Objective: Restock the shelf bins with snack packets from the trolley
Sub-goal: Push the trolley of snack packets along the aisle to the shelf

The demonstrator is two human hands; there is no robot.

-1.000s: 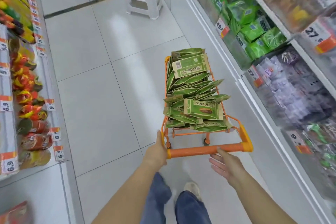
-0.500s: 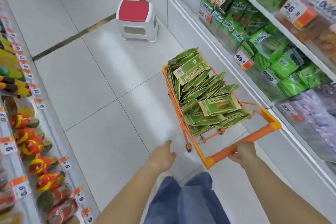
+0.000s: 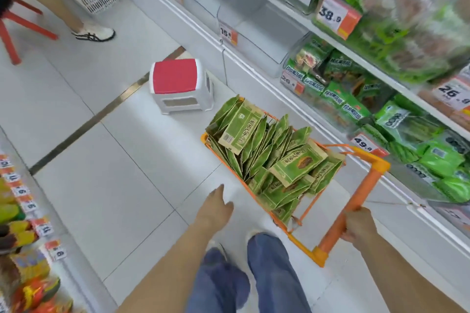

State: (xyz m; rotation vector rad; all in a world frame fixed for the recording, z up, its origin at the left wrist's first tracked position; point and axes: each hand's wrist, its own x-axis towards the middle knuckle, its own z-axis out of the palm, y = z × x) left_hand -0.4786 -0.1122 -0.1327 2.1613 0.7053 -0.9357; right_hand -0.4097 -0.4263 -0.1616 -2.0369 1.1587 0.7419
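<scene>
The right hand (image 3: 357, 223) grips the orange handle (image 3: 352, 207) of the trolley (image 3: 300, 236); the left hand (image 3: 216, 207) hangs free, fingers loose, holding nothing, just beside the basket's near corner. Green snack packets (image 3: 269, 155) are heaped above the rim, so a one-handed swing could spill the top ones. At twelve o'clock a red-topped stool (image 3: 178, 84) stands near the trolley's nose, a likely bump. The shelf bins (image 3: 361, 99) run close along three o'clock; open floor (image 3: 114, 160) lies at nine to eleven o'clock.
</scene>
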